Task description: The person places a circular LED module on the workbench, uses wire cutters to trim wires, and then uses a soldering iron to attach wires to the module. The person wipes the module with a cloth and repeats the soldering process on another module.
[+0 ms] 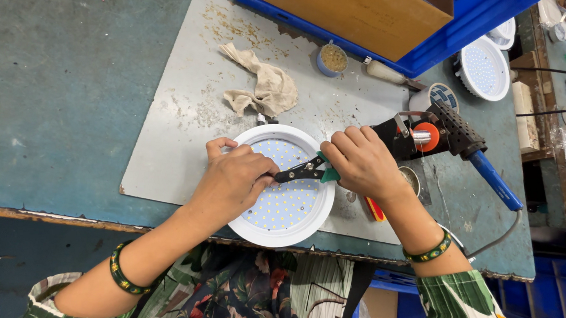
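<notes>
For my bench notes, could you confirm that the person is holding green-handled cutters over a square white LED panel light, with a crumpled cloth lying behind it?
Not quite: in the head view the LED panel light is round, not square. The right hand does hold the green-handled cutters over it, and the crumpled cloth lies behind.

bench | grey sheet | blue crate | cutter, perhaps soldering iron

Both hands are bare, no gloves. The left hand and the right hand each have a dark green beaded bangle with gold flecks at the wrist. Short sleeves in a loud leafy floral print: greens, white, some yellow and red.
</notes>
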